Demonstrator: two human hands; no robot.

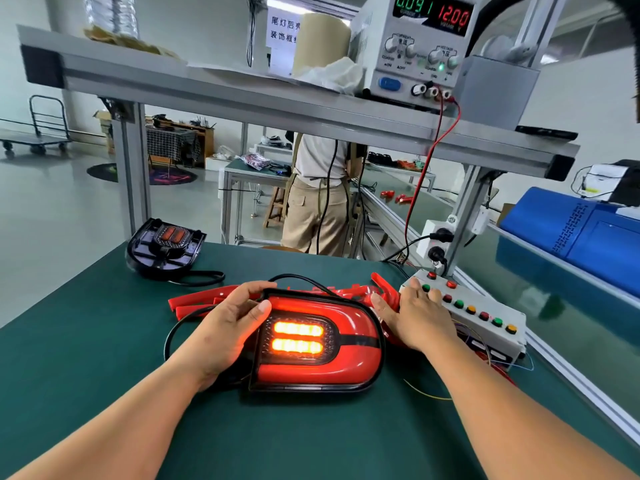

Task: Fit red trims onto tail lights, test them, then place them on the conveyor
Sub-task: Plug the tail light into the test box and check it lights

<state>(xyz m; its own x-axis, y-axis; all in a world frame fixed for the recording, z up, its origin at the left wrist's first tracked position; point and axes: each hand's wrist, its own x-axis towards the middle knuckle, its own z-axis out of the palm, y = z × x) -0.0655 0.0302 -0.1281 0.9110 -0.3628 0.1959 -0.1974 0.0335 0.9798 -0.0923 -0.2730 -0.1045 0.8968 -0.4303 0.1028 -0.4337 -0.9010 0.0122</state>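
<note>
Likely stiff and slippery, the tail light [322, 344] is clasped at its left rim by the left hand [235, 327], the right hand [420, 318] spread flat on the button box [485, 301].

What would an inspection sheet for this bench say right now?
Surface: green mat, flat.
Job's things: tail light lit, red trim fitted; second light unlit, far left; spare trims piled behind the lit one.
Clutter: roll and crumpled wrap on the shelf.
Grips: left hand holds the tail light's left edge; right hand lies flat, fingers on the button box.
Cables: black lead loops from the tail light; red lead drops from the supply.
Surroundings: person standing at the next bench; conveyor on the right.
</note>
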